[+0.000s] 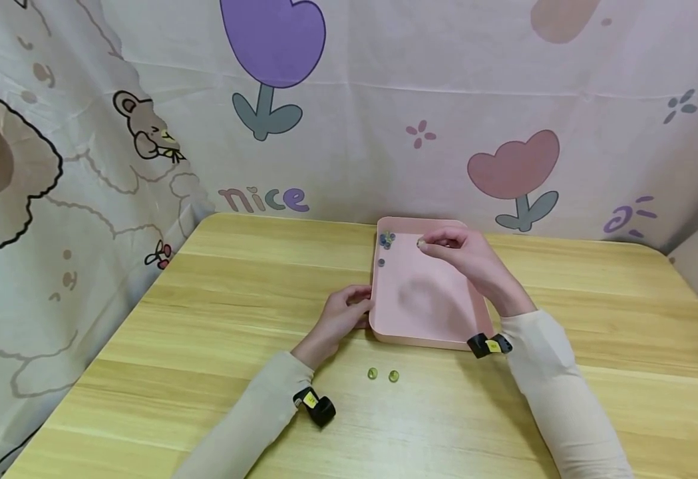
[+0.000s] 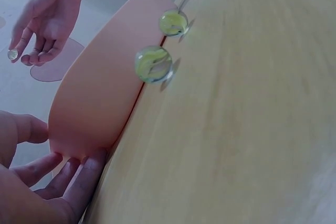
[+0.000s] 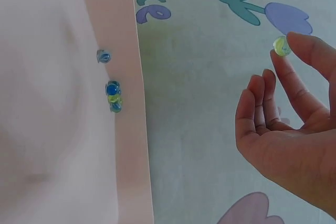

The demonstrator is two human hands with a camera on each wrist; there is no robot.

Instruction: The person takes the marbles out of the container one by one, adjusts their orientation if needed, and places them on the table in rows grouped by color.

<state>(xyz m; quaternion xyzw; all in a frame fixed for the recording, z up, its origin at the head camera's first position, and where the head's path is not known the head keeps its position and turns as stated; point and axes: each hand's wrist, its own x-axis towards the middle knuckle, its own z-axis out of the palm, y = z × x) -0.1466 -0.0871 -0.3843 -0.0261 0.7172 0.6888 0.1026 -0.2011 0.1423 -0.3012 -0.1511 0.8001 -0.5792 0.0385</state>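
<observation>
My right hand (image 1: 465, 256), raised over the pink tray (image 1: 432, 336), pinches a yellow-green marble (image 3: 281, 46) between thumb and forefinger. The other fingers of that hand bend loosely in the right wrist view. My left hand (image 1: 339, 316) is at the tray's left side, its fingertips (image 2: 93, 161) touching the outer wall and the thumb against the rim. Along the tray's left inner wall lies a small cluster of blue and yellow-green marbles (image 1: 386, 241), with one bluish marble (image 1: 381, 263) apart from it. Two yellow-green marbles (image 2: 153, 64) sit on the table before the tray.
The wooden table (image 1: 253, 279) bears the tray near its back edge. A printed curtain (image 1: 360, 153) hangs close behind the tray and along the left side. Each sleeve carries a small black camera (image 1: 315, 407) at the wrist.
</observation>
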